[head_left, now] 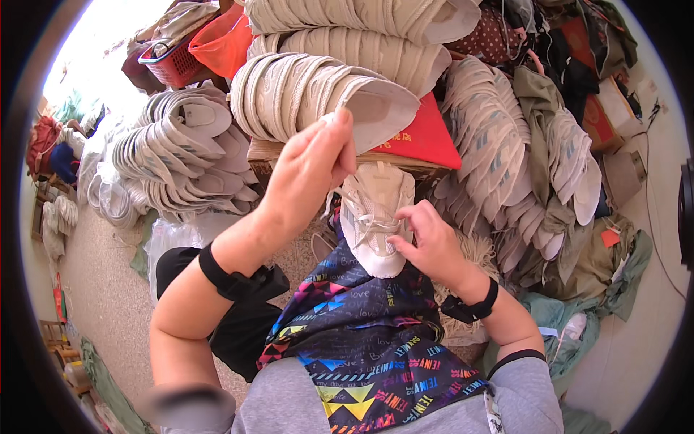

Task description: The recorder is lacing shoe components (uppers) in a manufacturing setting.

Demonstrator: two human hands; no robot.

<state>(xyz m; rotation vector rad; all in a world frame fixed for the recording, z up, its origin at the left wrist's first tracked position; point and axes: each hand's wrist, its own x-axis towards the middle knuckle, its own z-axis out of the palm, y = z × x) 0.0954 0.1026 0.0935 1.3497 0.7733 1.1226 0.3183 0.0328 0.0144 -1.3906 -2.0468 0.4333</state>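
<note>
A pale beige shoe upper rests on my apron-covered lap, its white toe toward me. A light shoelace is partly threaded across its front. My left hand is raised beyond the upper's left side, fingertips pinched together; a strand of lace shows beneath it at the upper's edge. What lies right at the fingertips is hard to see. My right hand grips the upper's right side near the toe, thumb and forefinger against the lacing.
Nested stacks of beige uppers sit on a stand with a red cover just ahead. More stacked uppers lie left, and others right. Bundled laces hang beside my right wrist. A red basket stands far left.
</note>
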